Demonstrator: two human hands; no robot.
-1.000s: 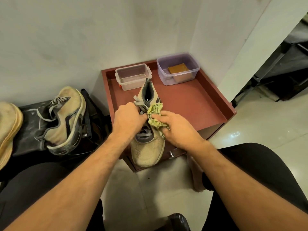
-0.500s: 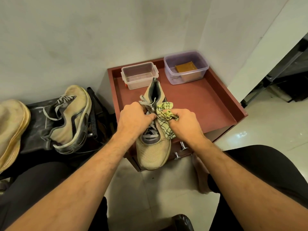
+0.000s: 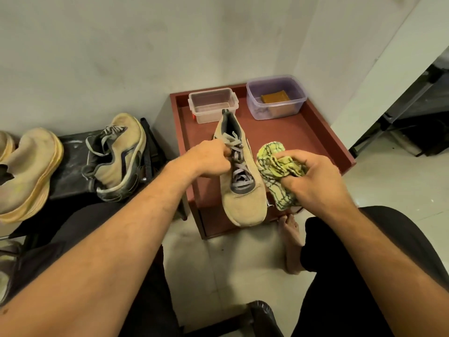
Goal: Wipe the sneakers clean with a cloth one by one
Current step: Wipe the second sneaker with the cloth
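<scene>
Holding the sneaker (image 3: 240, 181) by its laces, my left hand (image 3: 209, 159) has its fingers curled round them near the tongue. The sneaker sits on the red worktop (image 3: 298, 135), heel toward the wall and toe hanging over the near edge toward me. My right hand (image 3: 313, 178) grips the cloth (image 3: 274, 164), a yellow-green rag bunched in my fingers, just right of the sneaker; I cannot tell whether it touches the shoe's side. One end of the cloth droops below my hand past the worktop's near edge.

At the back of the worktop stand a clear tub (image 3: 212, 105) and a purple tub (image 3: 275, 98) with a brown block (image 3: 275, 97) inside. On a dark stand to my left lies a second sneaker (image 3: 116, 156) tipped on its side, and further left a third shoe (image 3: 26, 171). My bare foot (image 3: 292, 242) rests on the floor below the worktop.
</scene>
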